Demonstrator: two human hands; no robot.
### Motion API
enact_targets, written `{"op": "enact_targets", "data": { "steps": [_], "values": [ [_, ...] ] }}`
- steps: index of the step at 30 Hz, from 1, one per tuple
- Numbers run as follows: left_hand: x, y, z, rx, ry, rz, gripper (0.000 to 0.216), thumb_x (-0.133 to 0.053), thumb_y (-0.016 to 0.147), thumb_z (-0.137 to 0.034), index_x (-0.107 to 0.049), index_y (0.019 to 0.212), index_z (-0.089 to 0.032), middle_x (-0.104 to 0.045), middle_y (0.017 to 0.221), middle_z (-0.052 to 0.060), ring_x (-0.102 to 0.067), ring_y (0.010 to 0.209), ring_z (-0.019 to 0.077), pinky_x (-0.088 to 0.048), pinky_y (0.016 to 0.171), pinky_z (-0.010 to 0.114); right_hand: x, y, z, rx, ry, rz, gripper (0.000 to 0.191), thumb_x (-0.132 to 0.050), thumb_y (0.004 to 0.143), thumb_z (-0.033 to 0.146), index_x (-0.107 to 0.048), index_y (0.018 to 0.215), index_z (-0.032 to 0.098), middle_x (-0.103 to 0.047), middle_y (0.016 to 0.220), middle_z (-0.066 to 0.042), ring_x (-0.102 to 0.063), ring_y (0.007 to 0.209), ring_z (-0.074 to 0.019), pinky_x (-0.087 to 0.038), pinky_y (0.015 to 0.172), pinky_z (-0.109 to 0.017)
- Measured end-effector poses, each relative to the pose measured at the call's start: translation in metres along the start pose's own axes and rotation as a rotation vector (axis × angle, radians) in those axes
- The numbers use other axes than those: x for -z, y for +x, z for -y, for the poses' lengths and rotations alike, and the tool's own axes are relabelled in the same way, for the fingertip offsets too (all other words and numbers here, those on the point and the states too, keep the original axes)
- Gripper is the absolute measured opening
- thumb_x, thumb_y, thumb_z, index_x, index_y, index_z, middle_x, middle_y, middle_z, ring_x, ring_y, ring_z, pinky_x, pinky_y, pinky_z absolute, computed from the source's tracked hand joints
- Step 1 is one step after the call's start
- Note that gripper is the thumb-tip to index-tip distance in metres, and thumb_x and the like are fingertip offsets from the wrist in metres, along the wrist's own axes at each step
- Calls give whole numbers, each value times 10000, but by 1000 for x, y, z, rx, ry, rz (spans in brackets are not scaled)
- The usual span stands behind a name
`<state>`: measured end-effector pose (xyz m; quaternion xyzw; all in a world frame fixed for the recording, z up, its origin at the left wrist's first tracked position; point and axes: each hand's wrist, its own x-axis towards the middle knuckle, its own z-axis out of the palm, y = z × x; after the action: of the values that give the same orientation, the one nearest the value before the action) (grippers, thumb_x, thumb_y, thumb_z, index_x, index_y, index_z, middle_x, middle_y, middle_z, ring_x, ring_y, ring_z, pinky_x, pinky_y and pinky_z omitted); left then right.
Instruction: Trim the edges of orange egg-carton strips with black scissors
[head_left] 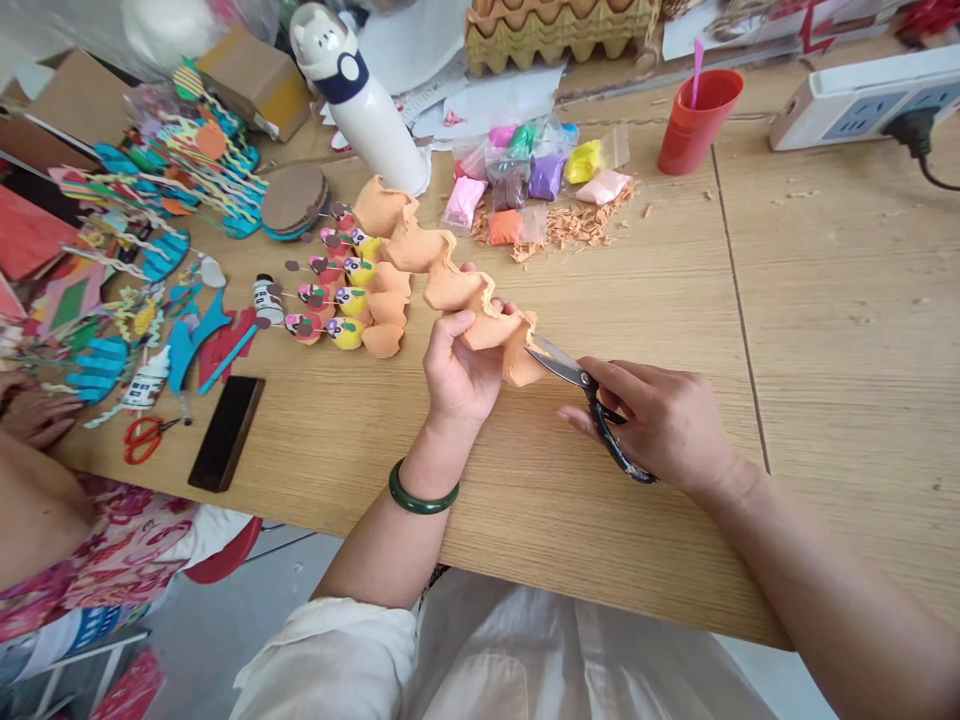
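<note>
My left hand grips an orange strip of egg carton cups from below, thumb on its near side. The strip slants up to the left over the table. In my right hand is a pair of scissors with black handles, its blades at the edge of the strip's nearest cup. Left of the strip stand loose orange cups, beside rows of decorated yellow cups and red cups.
Bags of coloured clay lie behind orange scraps. A white bottle, a red cup and a power strip stand farther back. At left are a phone, red-handled scissors and a co-worker's hand.
</note>
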<state>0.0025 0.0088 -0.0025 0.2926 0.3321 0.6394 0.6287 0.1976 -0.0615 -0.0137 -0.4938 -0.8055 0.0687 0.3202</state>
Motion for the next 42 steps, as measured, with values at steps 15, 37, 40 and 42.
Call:
{"op": "enact_targets", "data": {
  "steps": [15, 37, 40, 42],
  "values": [
    [2, 4, 0, 55, -46, -5, 212, -537, 825, -226, -676, 985, -202, -638, 832, 16, -647, 769, 137, -558, 847, 269, 1, 2, -4, 59, 9, 13, 471, -554, 1018, 560, -747, 1017, 130, -616, 641, 15, -434, 466, -88, -271, 476, -253],
    [-1, 2, -6, 94, 62, -95, 369, -521, 853, -276, -690, 1181, -252, -742, 961, 22, -657, 729, 140, -587, 774, 262, 1, 1, -3, 39, -3, 67, 527, -512, 1011, 642, -727, 1036, 161, -630, 646, 12, -487, 494, -99, -267, 490, -253],
    [0, 3, -5, 115, 83, -116, 386, -505, 852, -290, -680, 1194, -247, -749, 969, 28, -657, 731, 147, -585, 777, 273, 3, 2, -1, 25, 4, 84, 552, -501, 999, 676, -720, 990, 169, -631, 638, 10, -493, 497, -102, -256, 493, -254],
    [2, 4, -4, 113, 87, -118, 412, -508, 855, -304, -670, 1228, -242, -756, 976, 34, -666, 740, 157, -585, 779, 287, 4, 3, 0, 23, 5, 80, 558, -498, 997, 681, -718, 965, 169, -631, 631, 6, -493, 496, -106, -248, 492, -255]
  ]
}}
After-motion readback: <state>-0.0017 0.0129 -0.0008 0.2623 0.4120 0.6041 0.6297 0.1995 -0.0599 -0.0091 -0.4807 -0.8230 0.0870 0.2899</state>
